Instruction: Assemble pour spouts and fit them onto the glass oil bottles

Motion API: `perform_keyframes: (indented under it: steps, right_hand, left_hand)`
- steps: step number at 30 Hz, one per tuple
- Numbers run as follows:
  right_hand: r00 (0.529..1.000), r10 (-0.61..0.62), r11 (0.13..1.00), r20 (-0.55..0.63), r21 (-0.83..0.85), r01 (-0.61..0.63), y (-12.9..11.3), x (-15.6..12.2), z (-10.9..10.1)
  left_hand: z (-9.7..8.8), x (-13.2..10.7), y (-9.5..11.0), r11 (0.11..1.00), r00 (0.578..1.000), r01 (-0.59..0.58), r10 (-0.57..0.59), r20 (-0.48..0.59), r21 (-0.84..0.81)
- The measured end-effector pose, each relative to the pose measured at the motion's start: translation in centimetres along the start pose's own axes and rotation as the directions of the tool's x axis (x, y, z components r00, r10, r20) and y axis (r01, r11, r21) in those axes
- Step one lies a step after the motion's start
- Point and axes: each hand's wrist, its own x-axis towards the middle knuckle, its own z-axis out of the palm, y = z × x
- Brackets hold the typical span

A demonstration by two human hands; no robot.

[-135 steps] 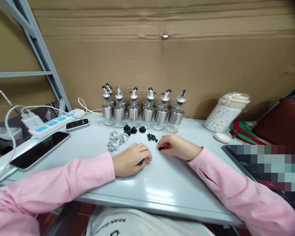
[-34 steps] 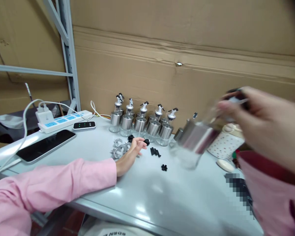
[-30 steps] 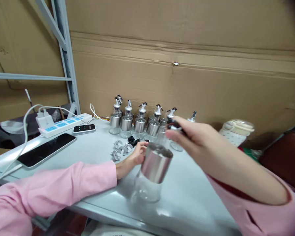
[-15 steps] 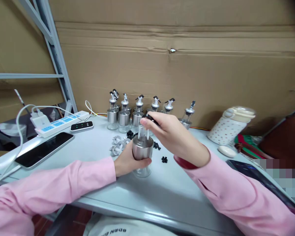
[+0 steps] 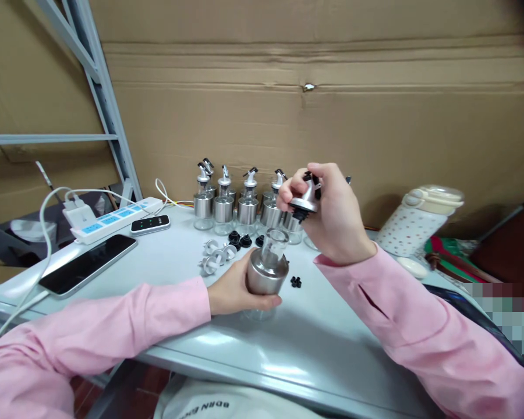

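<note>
My left hand (image 5: 240, 289) is wrapped round a glass oil bottle (image 5: 268, 273) with a steel sleeve, tilted slightly to the right, its glass neck uncovered. Above and to the right of that neck, my right hand (image 5: 332, 203) grips a silver and black pour spout (image 5: 304, 205) with its black stopper pointing down, apart from the bottle. Behind the hands stand several like bottles (image 5: 223, 208) with spouts fitted. Silver spout parts (image 5: 210, 265) and black stoppers (image 5: 234, 238) lie left of the held bottle, and small black pieces (image 5: 296, 282) to its right.
At the left lie a phone (image 5: 89, 265), a power strip (image 5: 113, 220) with cables, and a small black device (image 5: 150, 224). A white spotted tumbler (image 5: 414, 224) leans at the right, near a white oval object (image 5: 412, 267). A cardboard sheet (image 5: 244, 116) rises behind the table.
My right hand has risen off the bottle's top and moved right, and the spout is now visible in it. The left hand has tilted the bottle to the right.
</note>
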Motion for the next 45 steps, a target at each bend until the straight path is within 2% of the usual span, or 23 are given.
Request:
perform_keyframes:
  steps: [2,5,10,16,25,33,39,45]
  right_hand:
    - [0.996,0.088,0.989,0.034,0.114,-0.091,-0.3,-0.3,0.5]
    - [0.983,0.162,0.973,0.085,0.152,-0.174,-0.5,-0.9,1.3]
    - [0.986,0.097,0.988,0.133,0.111,-0.112,0.1,-1.5,1.8]
    - [0.968,0.075,0.997,0.241,-0.024,-0.071,0.2,-1.7,1.4]
    - [0.934,0.073,0.996,0.349,0.027,-0.088,-0.7,-1.6,1.4]
    - [0.915,0.119,0.989,0.386,0.039,-0.145,-0.1,-1.7,1.5]
    - [0.921,0.103,0.994,0.377,0.0,-0.111,-0.1,-1.8,1.5]
    - [0.915,0.091,0.994,0.393,0.028,-0.11,0.1,-1.8,1.3]
  left_hand:
    - [0.0,-0.1,0.1,1.0,0.999,0.013,-0.013,0.044,0.007]
    - [0.0,-0.1,0.1,0.999,0.998,0.014,-0.017,0.057,0.041]
    - [-0.1,0.1,0.2,0.997,0.999,-0.003,-0.001,0.046,0.078]
    - [0.0,0.1,0.3,0.998,0.999,0.003,-0.005,0.041,0.066]
    - [-0.1,0.2,0.2,0.998,0.994,-0.041,0.037,0.101,0.042]
    - [-0.1,0.2,0.3,0.995,0.996,-0.05,0.043,0.084,0.09]
    - [0.0,0.2,0.5,0.994,0.996,-0.047,0.039,0.079,0.103]
    - [-0.1,0.3,0.6,0.993,0.996,-0.046,0.037,0.082,0.111]
